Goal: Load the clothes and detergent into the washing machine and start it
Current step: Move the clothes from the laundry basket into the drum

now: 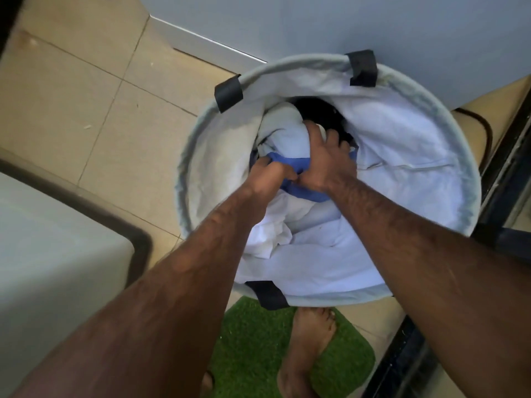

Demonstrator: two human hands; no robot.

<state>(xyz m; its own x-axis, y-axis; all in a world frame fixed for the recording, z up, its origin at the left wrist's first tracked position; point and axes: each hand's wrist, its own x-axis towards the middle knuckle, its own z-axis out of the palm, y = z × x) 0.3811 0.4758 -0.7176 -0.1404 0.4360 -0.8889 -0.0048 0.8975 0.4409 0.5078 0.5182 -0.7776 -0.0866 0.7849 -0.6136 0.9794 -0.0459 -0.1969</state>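
A: What's at the far left of your feed?

B: From my remote seat I see a white appliance top [57, 239] with a dark edge at lower left. It stands on beige floor tiles [86, 96].

A: And moving right?

B: The left hand [268, 179] reaches down into a round, pale fabric laundry basket [402, 139]. Its fingers are clenched round a fold of a blue garment [304, 192]. Lower in the frame, a green mat [253, 340] lies just in front of the basket, with a bare foot [307, 349] on it.

A: The right hand?

B: The right hand [327, 162] touches the left one. Its fingers curl down over a bundle of white clothes [287, 139], grasping it. All the clothes lie in the basket: white pieces are heaped at the near side, the blue one crosses the middle, and a dark garment [316, 109] is at the far side. The basket stands against a pale wall [316, 24].
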